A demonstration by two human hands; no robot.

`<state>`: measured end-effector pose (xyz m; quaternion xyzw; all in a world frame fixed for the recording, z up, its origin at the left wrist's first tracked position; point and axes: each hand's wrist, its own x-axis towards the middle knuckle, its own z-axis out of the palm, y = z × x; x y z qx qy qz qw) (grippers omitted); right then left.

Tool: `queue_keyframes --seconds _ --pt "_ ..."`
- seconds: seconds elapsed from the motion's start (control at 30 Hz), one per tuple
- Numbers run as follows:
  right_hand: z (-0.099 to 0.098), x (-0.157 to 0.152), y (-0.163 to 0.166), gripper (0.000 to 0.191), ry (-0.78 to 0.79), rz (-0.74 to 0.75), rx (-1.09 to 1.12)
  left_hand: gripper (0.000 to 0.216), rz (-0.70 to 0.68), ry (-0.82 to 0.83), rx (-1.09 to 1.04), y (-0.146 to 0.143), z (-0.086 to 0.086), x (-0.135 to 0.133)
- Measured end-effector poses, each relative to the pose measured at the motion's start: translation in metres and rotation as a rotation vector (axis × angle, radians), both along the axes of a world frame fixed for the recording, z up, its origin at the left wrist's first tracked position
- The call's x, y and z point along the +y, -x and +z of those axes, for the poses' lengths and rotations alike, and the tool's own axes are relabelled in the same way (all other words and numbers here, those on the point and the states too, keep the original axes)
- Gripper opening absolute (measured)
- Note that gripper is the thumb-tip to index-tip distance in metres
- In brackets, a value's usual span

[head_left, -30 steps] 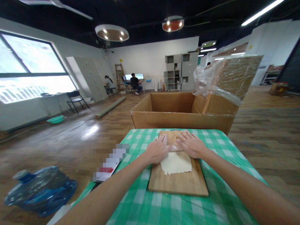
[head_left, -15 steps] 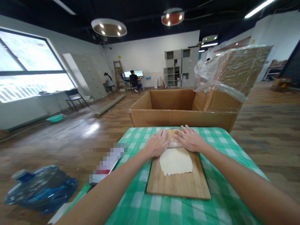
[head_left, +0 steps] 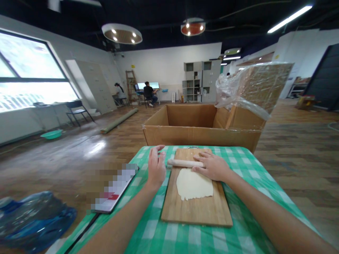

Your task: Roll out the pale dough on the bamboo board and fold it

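Note:
A sheet of pale rolled dough [head_left: 194, 184] with a ragged near edge lies on a wooden cutting board [head_left: 196, 214]. Across the board, just beyond the dough, is a light wooden rolling pin [head_left: 182, 163]. My right hand [head_left: 213, 165] lies over the pin's right end, fingers on the far side and thumb on the near side, hiding that end. Off the board to the left, my left hand [head_left: 157, 167] is raised above the tablecloth, apart from the pin, its fingers loosely bent and holding nothing.
A green checked tablecloth [head_left: 254, 211] covers the table. A phone-like slab [head_left: 116, 194], partly pixelated, lies at its left edge with a black cable. A large cardboard box [head_left: 196, 134] stands behind the table. A blue water jug [head_left: 37, 220] is at lower left. Two people sit far back.
My left hand has come off the rolling pin and moved left, uncovering the pin's left end. My right hand stays on the pin. The view has shifted slightly.

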<state>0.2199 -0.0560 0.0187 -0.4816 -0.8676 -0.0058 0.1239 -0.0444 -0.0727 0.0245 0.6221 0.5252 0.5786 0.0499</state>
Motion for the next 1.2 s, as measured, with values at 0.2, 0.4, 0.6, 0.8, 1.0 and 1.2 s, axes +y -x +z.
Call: queue_keyframes --seconds 0.2,0.4,0.6,0.8,1.0,1.2 --pt "-0.009 0.007 0.006 0.057 0.040 -0.206 0.054 0.022 -0.322 0.050 0.350 -0.012 0.004 -0.027" --pt "-0.005 0.002 0.006 0.050 0.057 -0.300 0.022 0.019 -0.400 0.224 0.624 -0.014 -0.009 -0.019" --pt "-0.006 0.004 0.005 0.039 0.073 -0.396 0.024 0.029 -0.466 0.253 0.660 -0.010 -0.009 -0.019" --pt "-0.010 0.015 -0.004 0.033 0.061 -0.450 0.213 0.035 -0.556 0.265 0.695 -0.013 -0.001 -0.027" --pt "0.005 0.019 -0.006 0.022 -0.059 -0.353 0.913 0.044 -0.604 0.281 0.783 -0.019 0.004 -0.034" --pt "0.021 0.015 0.008 0.043 0.486 -0.326 1.755 0.047 -0.666 0.310 0.776 -0.024 0.005 -0.037"
